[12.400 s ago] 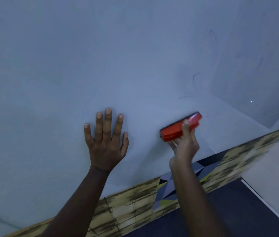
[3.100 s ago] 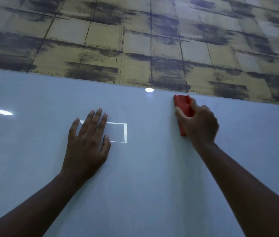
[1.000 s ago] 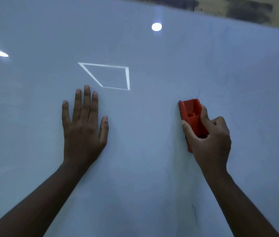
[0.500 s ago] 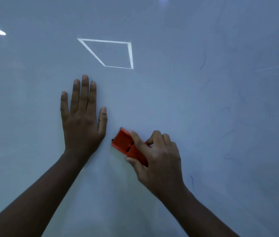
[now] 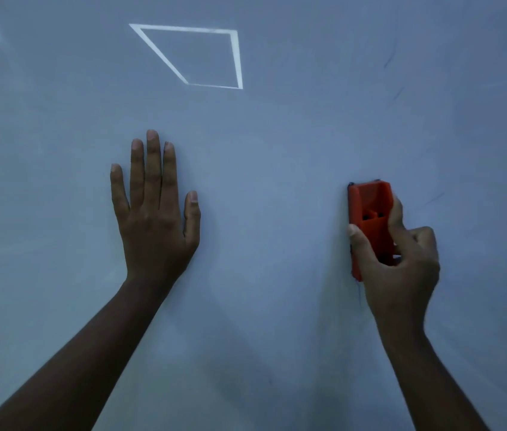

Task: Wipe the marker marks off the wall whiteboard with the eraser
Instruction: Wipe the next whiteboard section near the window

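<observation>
Wiping is the step we judge to be in hand: our right hand (image 5: 397,262) grips the red eraser (image 5: 369,225), thumb on one long side and curled fingers on the other, and holds it upright with its underside against the wall whiteboard (image 5: 261,306). Well to the left of the eraser, our left hand (image 5: 154,213) lies flat on the board, fingers straight and close together, holding nothing.

Faint marker marks (image 5: 390,59) remain above and to the right of the eraser as thin dark strokes, with another short stroke just below the eraser, partly behind the right hand. The next move, we judge, calls for carrying the eraser up and rightward over those strokes with firm, even pressure.

Above and to the left of the eraser a bright four-sided outline (image 5: 236,57) shows on the board; it looks like a reflected ceiling light, not ink. The dim light makes the marks hard to trace, the eraser's wiping face is hidden, and no board edge is visible.
</observation>
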